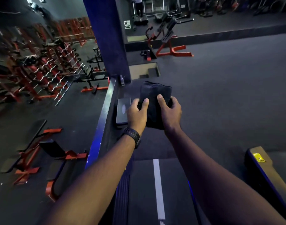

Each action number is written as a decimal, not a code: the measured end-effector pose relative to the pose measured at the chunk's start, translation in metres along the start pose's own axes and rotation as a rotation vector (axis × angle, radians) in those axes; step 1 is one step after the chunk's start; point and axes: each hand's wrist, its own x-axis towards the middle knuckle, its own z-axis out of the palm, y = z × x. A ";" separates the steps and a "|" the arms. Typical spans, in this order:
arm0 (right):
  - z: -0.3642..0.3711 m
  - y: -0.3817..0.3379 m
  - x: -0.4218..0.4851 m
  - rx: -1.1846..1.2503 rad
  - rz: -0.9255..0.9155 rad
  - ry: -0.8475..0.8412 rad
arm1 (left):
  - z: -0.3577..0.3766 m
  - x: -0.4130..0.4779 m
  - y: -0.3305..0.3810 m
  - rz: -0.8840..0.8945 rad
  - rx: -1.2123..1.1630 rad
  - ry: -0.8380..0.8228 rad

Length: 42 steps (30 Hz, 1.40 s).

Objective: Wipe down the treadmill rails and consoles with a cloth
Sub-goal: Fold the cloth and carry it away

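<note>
A dark folded cloth is held out in front of me at mid-frame. My left hand grips its left side with the thumb on top. My right hand grips its right side, thumb also on top. A black watch sits on my left wrist. Below my arms lies a treadmill belt with a white centre stripe. A second treadmill's side rail with a yellow label shows at the lower right. No console is in view.
A mirror wall on the left reflects red benches and barbell racks. A blue pillar stands ahead, with a dark step platform at its base. A red machine stands far back. Dark rubber floor spreads to the right.
</note>
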 end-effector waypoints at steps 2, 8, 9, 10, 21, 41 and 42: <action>0.004 -0.001 0.036 -0.003 0.004 0.010 | 0.021 0.031 0.001 0.003 0.000 -0.008; 0.032 0.010 0.161 -0.037 -0.003 0.062 | 0.082 0.144 -0.008 -0.013 -0.046 -0.088; 0.037 0.011 0.176 -0.058 -0.011 0.068 | 0.088 0.160 -0.011 -0.010 -0.024 -0.104; 0.045 0.016 0.201 -0.076 -0.024 0.088 | 0.099 0.186 -0.018 -0.006 -0.020 -0.119; 0.126 0.013 0.438 -0.194 -0.137 0.305 | 0.213 0.439 -0.031 0.074 -0.067 -0.222; 0.056 0.220 0.907 -0.023 -0.187 0.658 | 0.654 0.746 -0.148 0.281 -0.173 -0.539; 0.043 0.220 0.927 -0.035 -0.192 0.688 | 0.679 0.755 -0.143 0.285 -0.194 -0.577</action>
